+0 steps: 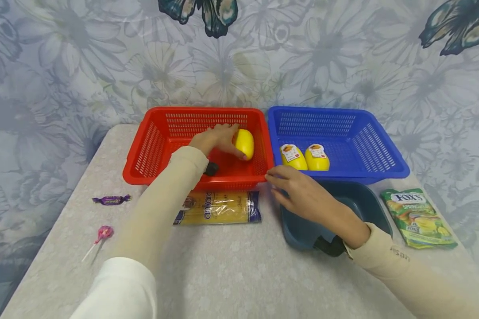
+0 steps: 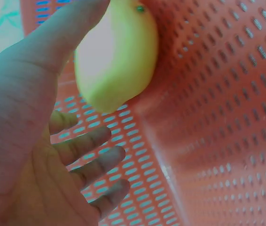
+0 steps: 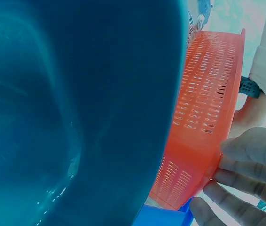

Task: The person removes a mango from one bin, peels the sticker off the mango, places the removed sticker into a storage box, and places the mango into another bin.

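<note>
Inside the red basket (image 1: 203,110), my left hand (image 1: 217,139) reaches in from the front left. A yellow lemon (image 1: 245,144) with a small green stem end stands close by its thumb and fingertips. In the left wrist view the fingers are spread apart, and the thumb overlaps the lemon's upper side without the fingers curling round it. My right hand (image 1: 303,192) extends over the dark teal tub (image 1: 368,195), its fingertips at the red basket's front right corner. In the right wrist view, its fingers are loosely extended along that basket's rim.
A blue basket (image 1: 387,137) holds two yellow lemon-like fruits (image 1: 305,158) with paper labels. A pasta pack (image 1: 227,212) lies before the red basket. Left are a purple wrapped candy (image 1: 112,200) and pink lollipop (image 1: 105,232); right is a green FOX'S bag (image 1: 419,217).
</note>
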### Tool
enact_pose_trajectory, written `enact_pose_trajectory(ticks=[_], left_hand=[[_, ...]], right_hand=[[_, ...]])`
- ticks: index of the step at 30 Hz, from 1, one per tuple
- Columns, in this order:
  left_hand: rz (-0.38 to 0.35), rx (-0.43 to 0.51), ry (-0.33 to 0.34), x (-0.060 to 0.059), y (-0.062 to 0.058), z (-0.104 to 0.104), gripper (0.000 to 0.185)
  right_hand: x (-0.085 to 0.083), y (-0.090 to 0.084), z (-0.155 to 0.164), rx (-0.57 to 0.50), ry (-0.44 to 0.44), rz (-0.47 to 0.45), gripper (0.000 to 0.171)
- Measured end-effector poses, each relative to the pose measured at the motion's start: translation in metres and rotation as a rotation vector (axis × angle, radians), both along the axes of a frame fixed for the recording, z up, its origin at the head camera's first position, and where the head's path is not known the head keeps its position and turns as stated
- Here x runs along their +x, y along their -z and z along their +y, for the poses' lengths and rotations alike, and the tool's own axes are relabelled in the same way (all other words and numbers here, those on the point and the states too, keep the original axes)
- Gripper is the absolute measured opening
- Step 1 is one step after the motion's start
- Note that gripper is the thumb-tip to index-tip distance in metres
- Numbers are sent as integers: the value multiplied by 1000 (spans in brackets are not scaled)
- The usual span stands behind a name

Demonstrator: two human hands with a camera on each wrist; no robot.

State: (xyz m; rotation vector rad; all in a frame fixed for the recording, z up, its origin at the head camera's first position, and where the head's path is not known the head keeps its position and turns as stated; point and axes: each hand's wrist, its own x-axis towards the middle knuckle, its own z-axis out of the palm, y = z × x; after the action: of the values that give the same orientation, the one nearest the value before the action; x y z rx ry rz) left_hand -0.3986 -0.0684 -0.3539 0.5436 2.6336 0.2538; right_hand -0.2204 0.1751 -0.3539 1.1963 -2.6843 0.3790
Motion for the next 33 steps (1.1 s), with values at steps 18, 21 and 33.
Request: enact_pose_trajectory(ticks=[18,21,33], left_hand=[[252,262,54,51,-44,-36,80],[284,320,58,62,-48,-42,76],[408,481,17,105,-50,-67,66]], right_hand=[[2,-4,-3,-6,34,-27,36],[2,-4,-3,-7,33,-33,36],[4,-5,-5,-9,29,-30,36]])
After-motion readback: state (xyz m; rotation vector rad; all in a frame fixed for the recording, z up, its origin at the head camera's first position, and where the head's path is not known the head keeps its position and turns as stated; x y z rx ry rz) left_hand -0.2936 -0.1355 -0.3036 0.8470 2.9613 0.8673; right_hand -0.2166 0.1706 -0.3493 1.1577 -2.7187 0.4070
